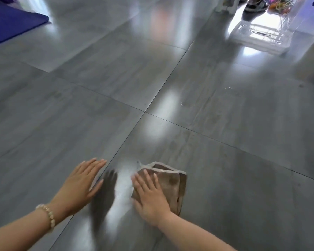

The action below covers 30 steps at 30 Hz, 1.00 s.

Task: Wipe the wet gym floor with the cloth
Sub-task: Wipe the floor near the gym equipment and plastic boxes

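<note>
A folded brown cloth (172, 185) with a pale hem lies on the glossy grey tiled floor (225, 160) near the bottom centre. My right hand (150, 194) presses flat on the cloth's left part, fingers straight and spread. My left hand (80, 182), with a bead bracelet at the wrist, is held flat with straight fingers just left of a tile seam, over or on the bare floor. A pale wet smear (123, 183) shines between the two hands. Faint water marks (207, 100) show farther off on the tile to the right.
A blue mat (11, 22) lies at the far left. A clear plastic box (261, 36) sits on the floor at the far right, with a person's shoes (255, 5) and coloured cords (281, 5) behind it.
</note>
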Tool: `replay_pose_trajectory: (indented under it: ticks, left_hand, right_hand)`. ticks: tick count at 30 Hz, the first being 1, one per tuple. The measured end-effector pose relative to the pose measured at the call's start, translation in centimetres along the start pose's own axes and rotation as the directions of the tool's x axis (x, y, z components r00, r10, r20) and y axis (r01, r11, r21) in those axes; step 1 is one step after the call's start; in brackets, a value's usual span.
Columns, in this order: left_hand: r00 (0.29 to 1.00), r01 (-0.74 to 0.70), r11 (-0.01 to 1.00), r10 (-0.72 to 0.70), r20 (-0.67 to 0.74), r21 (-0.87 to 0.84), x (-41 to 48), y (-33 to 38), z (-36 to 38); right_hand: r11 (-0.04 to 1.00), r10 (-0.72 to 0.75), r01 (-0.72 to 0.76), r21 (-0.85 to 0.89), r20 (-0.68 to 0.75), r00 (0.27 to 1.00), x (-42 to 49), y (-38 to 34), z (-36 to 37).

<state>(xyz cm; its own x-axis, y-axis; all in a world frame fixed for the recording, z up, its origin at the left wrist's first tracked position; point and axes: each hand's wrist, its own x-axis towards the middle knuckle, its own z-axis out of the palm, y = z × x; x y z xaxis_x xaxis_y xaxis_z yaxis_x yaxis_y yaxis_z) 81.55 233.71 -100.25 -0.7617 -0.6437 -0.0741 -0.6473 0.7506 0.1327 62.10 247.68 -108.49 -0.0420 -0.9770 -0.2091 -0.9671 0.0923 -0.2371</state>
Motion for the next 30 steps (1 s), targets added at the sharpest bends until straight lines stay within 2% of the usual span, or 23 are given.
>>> replay_pose_trajectory:
  ticks: [2, 3, 4, 7, 8, 10, 11, 12, 13, 14, 16, 17, 19, 20, 21, 22, 23, 24, 26, 27, 28, 29, 30]
  left_hand:
    - [0.999, 0.007, 0.998, -0.005, 0.033, -0.062, -0.5, -0.3, 1.9]
    - [1.000, 0.006, 0.996, -0.005, 0.019, -0.087, -0.4, -0.1, 2.9]
    - [1.000, 0.012, 0.993, -0.012, 0.006, -0.113, 0.0, 0.2, 4.0]
    - [0.999, 0.022, 0.980, -0.027, -0.021, -0.199, 0.7, 1.5, 6.3]
    - [0.999, 0.020, 0.978, -0.028, -0.034, -0.207, 0.6, 1.7, 6.7]
    - [0.999, 0.026, 0.981, -0.033, -0.037, -0.194, 0.2, 1.5, 6.9]
    - [0.997, 0.045, 0.981, -0.055, -0.045, -0.186, 0.1, 0.9, 6.7]
    - [0.994, 0.077, 0.980, -0.090, -0.062, -0.186, 0.0, 0.1, 6.4]
    - [0.989, 0.114, 0.975, -0.129, -0.072, -0.192, -0.2, -0.9, 6.1]
    - [0.984, 0.147, 0.970, -0.164, -0.072, -0.194, -0.5, -1.8, 5.8]
    - [0.977, 0.191, 0.965, -0.203, -0.057, -0.178, -1.3, -3.0, 5.6]
    - [0.976, 0.199, 0.966, -0.210, -0.054, -0.168, -1.6, -3.3, 5.6]
    - [0.977, 0.200, 0.966, -0.209, -0.040, -0.162, -2.2, -3.9, 5.8]
    - [0.976, 0.209, 0.964, -0.217, -0.031, -0.162, -2.5, -4.0, 5.9]
    - [0.973, 0.224, 0.962, -0.231, -0.029, -0.158, -2.8, -4.2, 6.2]
    - [0.969, 0.238, 0.959, -0.244, -0.026, -0.155, -3.1, -4.2, 6.4]
    - [0.967, 0.249, 0.956, -0.255, -0.017, -0.156, -3.5, -4.3, 6.7]
    - [0.964, 0.262, 0.951, -0.265, -0.002, -0.162, -3.9, -4.2, 6.8]
    - [0.960, 0.277, 0.945, -0.279, 0.015, -0.171, -4.2, -4.1, 7.0]
    - [0.960, 0.278, 0.945, -0.280, 0.013, -0.170, -4.2, -4.2, 7.0]
    - [0.959, 0.283, 0.944, -0.284, 0.016, -0.170, -4.2, -4.2, 7.1]
    - [0.954, 0.296, 0.939, -0.298, 0.017, -0.173, -4.1, -4.3, 7.1]
    - [0.947, 0.317, 0.931, -0.320, 0.013, -0.180, -4.1, -4.4, 7.2]
  right_hand:
    - [0.980, -0.189, 0.192, -0.052, 0.049, 0.981, -1.2, -2.5, 1.1]
    - [0.974, -0.218, 0.220, -0.062, 0.034, 0.975, -1.4, -2.0, 1.1]
    - [0.981, -0.189, 0.186, -0.059, -0.050, 0.981, -1.3, -0.4, 1.0]
    - [0.990, 0.144, -0.143, 0.020, -0.197, 0.970, -1.3, 6.8, -0.4]
    - [0.949, 0.316, -0.310, 0.063, -0.240, 0.918, -1.4, 9.4, -1.2]
    - [0.737, 0.676, -0.643, 0.211, -0.196, 0.710, -1.4, 13.3, -3.2]
    - [0.634, 0.769, -0.720, 0.283, -0.128, 0.627, -1.2, 13.6, -4.0]
    - [0.603, 0.790, -0.733, 0.314, -0.107, 0.604, -0.7, 13.1, -4.0]
    - [0.661, 0.744, -0.690, 0.296, -0.141, 0.653, -0.2, 11.6, -3.7]
    - [0.768, 0.637, -0.598, 0.229, -0.189, 0.747, 0.0, 9.1, -2.8]
    - [0.958, 0.284, -0.266, 0.110, -0.219, 0.934, -0.2, 1.5, 0.0]
    - [0.996, 0.070, -0.059, 0.062, -0.197, 0.978, -0.9, -2.6, 1.7]
    - [0.955, -0.292, 0.295, 0.024, -0.093, 0.952, -1.6, -7.0, 3.0]
    - [0.916, -0.400, 0.401, 0.003, -0.054, 0.915, -0.7, -6.6, 3.0]
    - [0.906, -0.423, 0.421, -0.045, -0.093, 0.901, 0.8, -5.3, 2.7]
    - [0.940, -0.341, 0.338, -0.048, -0.134, 0.930, 2.5, -3.5, 2.0]
    - [0.986, -0.168, 0.169, -0.014, -0.179, 0.969, 4.4, -1.3, 0.7]
    - [0.999, 0.030, -0.026, 0.020, -0.207, 0.978, 6.2, 1.1, -0.8]
    - [0.938, 0.343, -0.331, 0.097, -0.157, 0.926, 8.4, 4.4, -3.0]
    - [0.912, 0.404, -0.389, 0.134, -0.120, 0.907, 9.0, 4.4, -3.3]
    - [0.912, 0.399, -0.379, 0.153, -0.129, 0.908, 9.3, 3.3, -2.9]
    - [0.946, 0.314, -0.293, 0.138, -0.165, 0.935, 9.2, 1.2, -2.3]
    - [0.986, 0.153, -0.135, 0.102, -0.198, 0.968, 8.8, -1.4, -1.4]
